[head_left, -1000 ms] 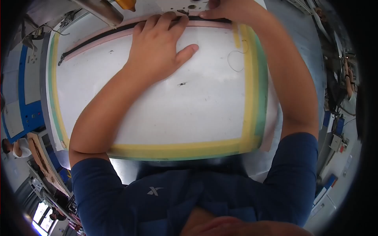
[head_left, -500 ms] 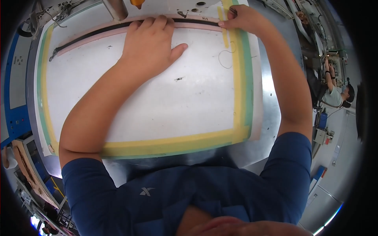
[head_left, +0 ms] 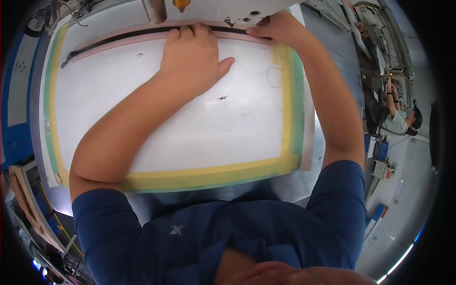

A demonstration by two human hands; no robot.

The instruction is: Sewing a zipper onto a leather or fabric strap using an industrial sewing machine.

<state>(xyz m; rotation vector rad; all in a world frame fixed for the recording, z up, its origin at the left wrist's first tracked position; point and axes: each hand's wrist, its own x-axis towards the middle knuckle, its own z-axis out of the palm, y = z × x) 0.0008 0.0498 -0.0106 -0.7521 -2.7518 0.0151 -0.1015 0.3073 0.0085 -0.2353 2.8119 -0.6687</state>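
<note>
A long narrow black strip (head_left: 123,36) runs along pink bands (head_left: 97,45) at the far side of a white board (head_left: 190,137). At its left end is a small dark, tangled-looking piece (head_left: 67,59). My left hand (head_left: 192,59) lies palm down, its fingertips pressing on the strip near the middle and its thumb spread to the right. My right hand (head_left: 280,29) is closed at the right part of the strip, thumb and finger pinching there; the other fingers are partly hidden. The strip's right end shows just beneath this hand.
Yellow tape (head_left: 204,179) and green tape (head_left: 298,95) border the board. A metal post (head_left: 154,12) and an orange-tipped nozzle (head_left: 181,4) stand at the far edge. A loose thread (head_left: 269,78) lies on the right. A co-worker (head_left: 401,124) is far right.
My right hand has moved left along the strip from its right end, which now shows beneath the hand. My left hand stays about where it was on the strip. The view has shifted slightly.
</note>
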